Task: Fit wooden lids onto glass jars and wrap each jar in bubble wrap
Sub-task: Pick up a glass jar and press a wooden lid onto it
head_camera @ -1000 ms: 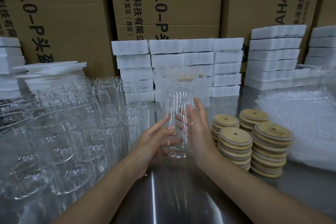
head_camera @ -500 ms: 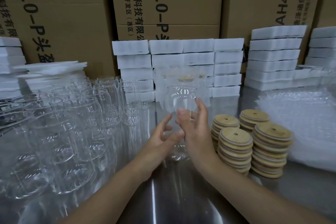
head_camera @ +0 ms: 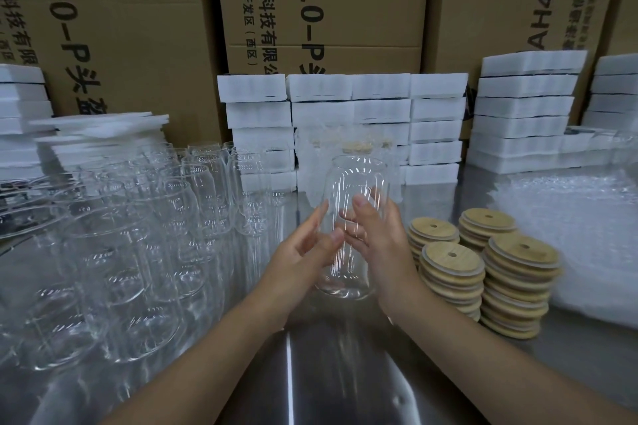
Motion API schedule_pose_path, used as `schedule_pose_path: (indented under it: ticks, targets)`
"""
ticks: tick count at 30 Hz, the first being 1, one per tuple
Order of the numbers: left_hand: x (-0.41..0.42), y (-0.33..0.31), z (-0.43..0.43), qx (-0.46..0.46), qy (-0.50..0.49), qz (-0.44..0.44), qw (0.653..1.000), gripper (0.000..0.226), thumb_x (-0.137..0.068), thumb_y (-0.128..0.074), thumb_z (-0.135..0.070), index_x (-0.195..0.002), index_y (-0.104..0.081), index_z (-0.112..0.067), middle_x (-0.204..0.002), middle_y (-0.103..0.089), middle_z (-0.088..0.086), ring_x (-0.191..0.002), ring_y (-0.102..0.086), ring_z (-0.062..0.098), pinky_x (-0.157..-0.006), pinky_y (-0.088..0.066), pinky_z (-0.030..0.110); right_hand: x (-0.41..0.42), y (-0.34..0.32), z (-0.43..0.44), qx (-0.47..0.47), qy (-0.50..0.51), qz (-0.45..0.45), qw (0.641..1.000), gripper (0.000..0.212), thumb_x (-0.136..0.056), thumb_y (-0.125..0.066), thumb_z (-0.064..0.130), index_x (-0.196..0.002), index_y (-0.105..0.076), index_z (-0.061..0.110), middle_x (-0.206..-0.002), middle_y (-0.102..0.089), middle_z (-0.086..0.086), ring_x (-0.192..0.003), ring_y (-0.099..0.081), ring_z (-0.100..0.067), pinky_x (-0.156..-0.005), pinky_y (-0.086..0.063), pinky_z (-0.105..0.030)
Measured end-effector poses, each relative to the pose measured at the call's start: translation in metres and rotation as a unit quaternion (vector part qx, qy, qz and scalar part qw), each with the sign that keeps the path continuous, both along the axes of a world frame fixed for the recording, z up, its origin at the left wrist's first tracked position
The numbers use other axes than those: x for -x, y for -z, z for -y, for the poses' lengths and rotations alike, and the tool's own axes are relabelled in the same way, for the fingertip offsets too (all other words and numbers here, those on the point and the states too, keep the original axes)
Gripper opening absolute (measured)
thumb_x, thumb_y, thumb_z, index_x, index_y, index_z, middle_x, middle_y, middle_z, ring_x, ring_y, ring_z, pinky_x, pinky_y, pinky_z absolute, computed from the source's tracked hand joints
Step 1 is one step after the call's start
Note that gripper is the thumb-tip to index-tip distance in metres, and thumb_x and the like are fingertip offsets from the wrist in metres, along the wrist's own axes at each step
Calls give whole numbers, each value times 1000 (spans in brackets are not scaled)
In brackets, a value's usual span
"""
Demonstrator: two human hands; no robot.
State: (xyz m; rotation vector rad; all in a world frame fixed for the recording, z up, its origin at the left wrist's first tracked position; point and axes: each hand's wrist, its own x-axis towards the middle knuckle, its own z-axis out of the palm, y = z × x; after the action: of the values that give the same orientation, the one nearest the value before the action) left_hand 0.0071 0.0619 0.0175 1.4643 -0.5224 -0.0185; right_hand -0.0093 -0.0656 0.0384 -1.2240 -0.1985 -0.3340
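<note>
A person's 2 bare forearms reach in from the bottom edge over a shiny metal desk (head_camera: 345,376) and meet at the centre of the view around 1 clear glass jar (head_camera: 359,183). The jar stands nearly upright with its open mouth at 12 o'clock and no lid on it. Whether its base touches the desk cannot be told.

The right hand (head_camera: 386,252) grips the jar from its 3 o'clock side: the thumb lies across the front, and the fingers (head_camera: 374,191) wrap round the back, visible through the glass. The left hand (head_camera: 300,262) sits at the jar's 9 o'clock side with its fingers (head_camera: 319,217) relaxed and nearly straight against the wall, and its thumb tip touches the front of the glass.

At 3 o'clock of the jar, just beside the right wrist, stand 4 stacks of round wooden lids (head_camera: 452,259), each lid with a small hole. Further toward 3 o'clock lies a pile of bubble wrap (head_camera: 583,228). At 9 o'clock a crowd of empty jars (head_camera: 138,238) fills the left of the desk. At 12 o'clock, stacks of white foam blocks (head_camera: 348,107) line the back, with tall cardboard cartons (head_camera: 321,3) printed in black behind them.
</note>
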Motion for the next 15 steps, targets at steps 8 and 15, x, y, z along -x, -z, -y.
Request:
schedule_pose_path:
  ticks: [8, 15]
  targets:
    - [-3, -5, -1, 26, 83, -80, 993, 50, -78, -54, -64, -127, -49, -61, -124, -67, 7, -106, -68, 29, -85, -56, 45, -3, -2, 3, -71, -66, -86, 992, 58, -64, -71, 54, -114, -58, 28, -111, -68, -15, -92, -70, -30, -72, -56, -51]
    - [-3, -10, -4, 34, 166, -140, 976, 40, -74, -51, -79, -106, -63, -60, -111, -73, -3, -98, -71, 26, -70, -58, 36, 4, -5, 4, -78, -111, -89, 987, 93, -41, -75, 66, -122, -53, 26, -98, -73, -13, -75, -72, -27, -58, -59, -42]
